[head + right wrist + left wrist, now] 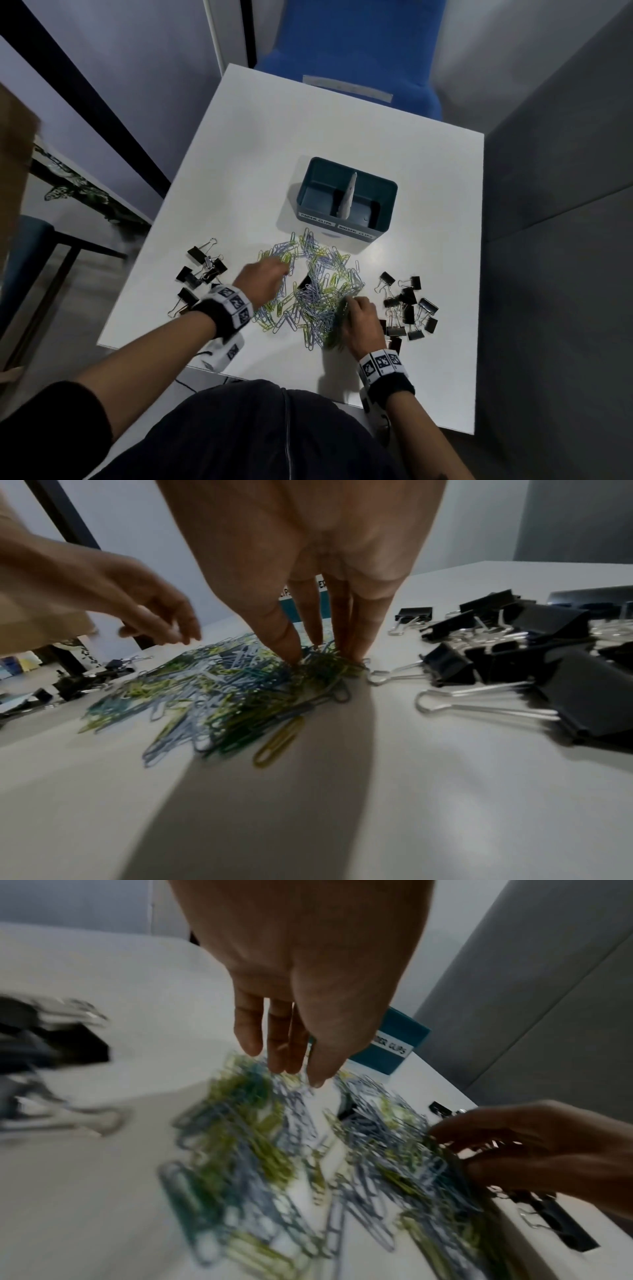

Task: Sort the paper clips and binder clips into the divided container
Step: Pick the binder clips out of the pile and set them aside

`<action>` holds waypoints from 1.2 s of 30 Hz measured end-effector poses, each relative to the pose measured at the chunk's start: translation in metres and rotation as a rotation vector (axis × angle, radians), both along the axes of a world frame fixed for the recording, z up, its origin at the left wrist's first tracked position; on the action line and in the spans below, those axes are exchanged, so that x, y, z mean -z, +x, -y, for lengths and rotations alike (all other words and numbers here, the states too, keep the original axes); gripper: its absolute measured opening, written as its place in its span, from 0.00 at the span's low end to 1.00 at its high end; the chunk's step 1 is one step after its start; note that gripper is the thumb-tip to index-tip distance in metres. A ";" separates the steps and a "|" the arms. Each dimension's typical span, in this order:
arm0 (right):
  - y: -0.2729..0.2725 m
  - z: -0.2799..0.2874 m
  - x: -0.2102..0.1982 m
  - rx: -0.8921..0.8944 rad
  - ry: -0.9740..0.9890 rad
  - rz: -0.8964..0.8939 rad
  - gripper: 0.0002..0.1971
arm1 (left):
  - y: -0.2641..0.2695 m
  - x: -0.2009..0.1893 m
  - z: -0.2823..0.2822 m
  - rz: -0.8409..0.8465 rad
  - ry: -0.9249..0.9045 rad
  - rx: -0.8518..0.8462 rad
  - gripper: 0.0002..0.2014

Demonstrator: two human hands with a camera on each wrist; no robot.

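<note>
A loose pile of blue, green and yellow paper clips (315, 291) lies in front of the teal divided container (346, 202), whose two compartments are labelled for paper clips and binder clips. Black binder clips lie in a left group (198, 270) and a right group (407, 308), and one more (305, 282) sits in the pile. My left hand (282, 270) hovers over the pile's far left with straight fingers (284, 1066) just touching the clips. My right hand (349, 303) digs thumb and fingertips (291, 653) into the pile's right edge, pinching a bunch of paper clips (325, 666).
The white table (342, 120) has bare surface behind and beside the container. A blue chair (349, 44) stands at its far edge, and a grey partition (555, 171) rises to the right. The right binder clips (514, 653) lie close beside my right hand.
</note>
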State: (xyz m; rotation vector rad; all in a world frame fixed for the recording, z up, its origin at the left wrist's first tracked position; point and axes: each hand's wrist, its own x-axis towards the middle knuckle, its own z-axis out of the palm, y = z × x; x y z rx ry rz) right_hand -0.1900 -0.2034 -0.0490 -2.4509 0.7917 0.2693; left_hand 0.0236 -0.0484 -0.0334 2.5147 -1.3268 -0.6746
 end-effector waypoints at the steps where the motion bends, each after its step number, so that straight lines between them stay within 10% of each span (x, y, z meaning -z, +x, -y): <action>1: 0.002 -0.005 -0.001 -0.020 0.002 0.020 0.27 | -0.007 0.004 0.007 -0.004 0.014 -0.003 0.08; 12: -0.052 -0.008 -0.002 0.239 -0.062 -0.053 0.18 | -0.049 0.031 0.056 -0.046 0.147 -0.217 0.24; 32: -0.030 -0.017 0.011 0.120 -0.027 -0.002 0.21 | -0.023 0.029 0.043 -0.300 -0.033 -0.448 0.06; 36: -0.047 -0.013 0.013 0.149 -0.039 0.037 0.18 | -0.017 0.027 0.027 -0.124 -0.053 -0.361 0.12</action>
